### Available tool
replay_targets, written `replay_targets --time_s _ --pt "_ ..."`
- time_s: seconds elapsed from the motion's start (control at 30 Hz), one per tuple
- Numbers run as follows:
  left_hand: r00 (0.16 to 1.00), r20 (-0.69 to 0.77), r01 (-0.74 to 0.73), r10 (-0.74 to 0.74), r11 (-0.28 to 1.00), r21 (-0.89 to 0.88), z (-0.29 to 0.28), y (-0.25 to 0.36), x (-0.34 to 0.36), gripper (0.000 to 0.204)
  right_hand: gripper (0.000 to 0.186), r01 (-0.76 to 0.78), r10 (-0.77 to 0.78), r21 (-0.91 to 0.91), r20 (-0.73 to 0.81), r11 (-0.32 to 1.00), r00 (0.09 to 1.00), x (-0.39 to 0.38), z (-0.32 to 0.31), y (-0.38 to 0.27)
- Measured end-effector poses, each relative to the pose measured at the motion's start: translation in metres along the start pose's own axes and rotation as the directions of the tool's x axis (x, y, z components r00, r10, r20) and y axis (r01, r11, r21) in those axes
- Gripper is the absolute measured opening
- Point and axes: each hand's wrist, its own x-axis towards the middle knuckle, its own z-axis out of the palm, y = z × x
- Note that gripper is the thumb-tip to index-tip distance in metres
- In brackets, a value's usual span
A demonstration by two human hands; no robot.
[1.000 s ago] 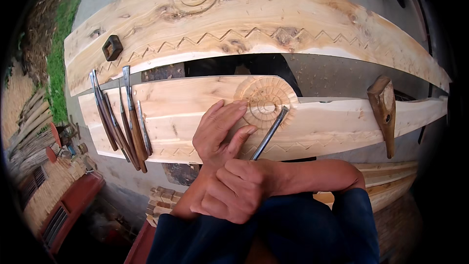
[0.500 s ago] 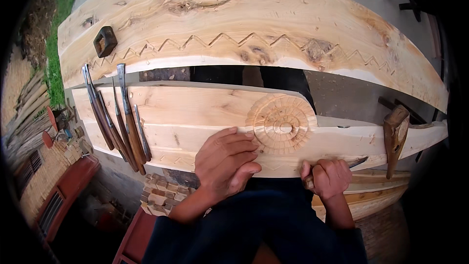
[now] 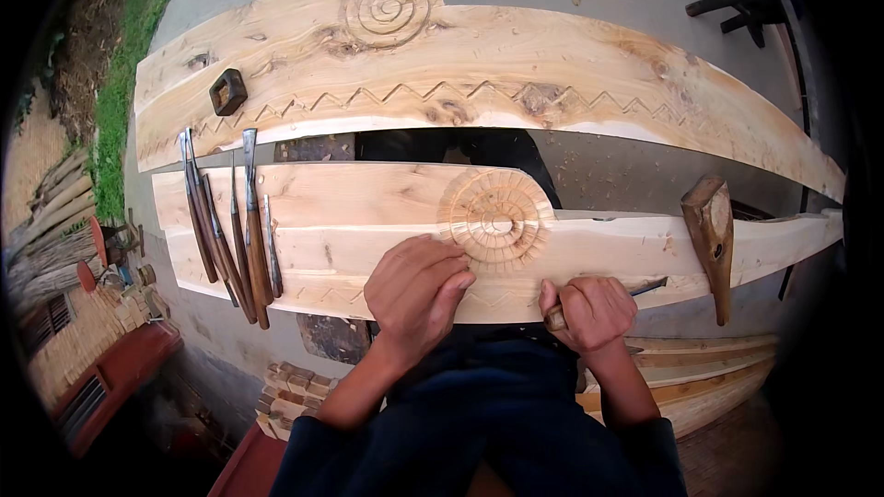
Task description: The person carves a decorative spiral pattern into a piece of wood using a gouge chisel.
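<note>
A pale plank with a round carved rosette (image 3: 497, 224) lies in front of me. My left hand (image 3: 414, 287) is loosely cupped at the lower left edge of the rosette, its fingers bent and nothing visible in them. To the right, my right hand (image 3: 594, 313) is closed around the wooden handle of a chisel (image 3: 648, 286). The chisel's dark blade points right, over the plank's near side. A faint zigzag line runs along the plank's near edge, partly covered by my hands.
Several chisels (image 3: 254, 239) lie side by side on the plank's left end. A wooden mallet (image 3: 711, 244) rests across its right part. Beyond lies a second carved plank (image 3: 552, 55) bearing a dark square ring (image 3: 228, 92). Wood blocks (image 3: 290, 396) are stacked below left.
The view has shifted, showing more floor beyond the far plank. My left hand's fingers have curled in from a flatter pose. My right hand still grips the chisel.
</note>
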Motion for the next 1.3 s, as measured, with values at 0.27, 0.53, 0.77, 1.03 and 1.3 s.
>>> replay_targets --time_s 0.27,0.53,0.77,1.03,1.3 --pt "0.988 0.037 -0.148 0.147 0.989 0.013 0.011 0.040 -0.053 0.021 0.032 0.026 -0.005 0.192 -0.108 0.981 0.994 0.006 -0.035 -0.046" --pt "0.953 0.065 -0.284 0.296 0.948 -0.145 0.014 0.061 -0.077 0.049 0.044 0.178 0.025 0.822 -0.226 0.541 0.974 0.008 -0.045 -0.109" --pt "0.937 -0.089 -0.323 0.337 0.935 0.143 -0.017 0.058 -0.059 0.038 0.049 0.240 -0.103 0.611 -0.250 0.754 0.963 0.027 -0.069 -0.118" --pt "0.773 -0.635 0.007 -0.001 1.000 0.007 -0.151 -0.038 0.055 0.018 0.048 0.019 0.060 0.567 -0.120 0.824 0.991 -0.002 -0.054 -0.075" --pt "0.861 -0.505 0.155 -0.062 0.978 0.143 -0.185 -0.145 0.117 0.023 0.041 -0.027 0.036 0.420 -0.014 0.907 0.999 -0.022 -0.043 -0.070"
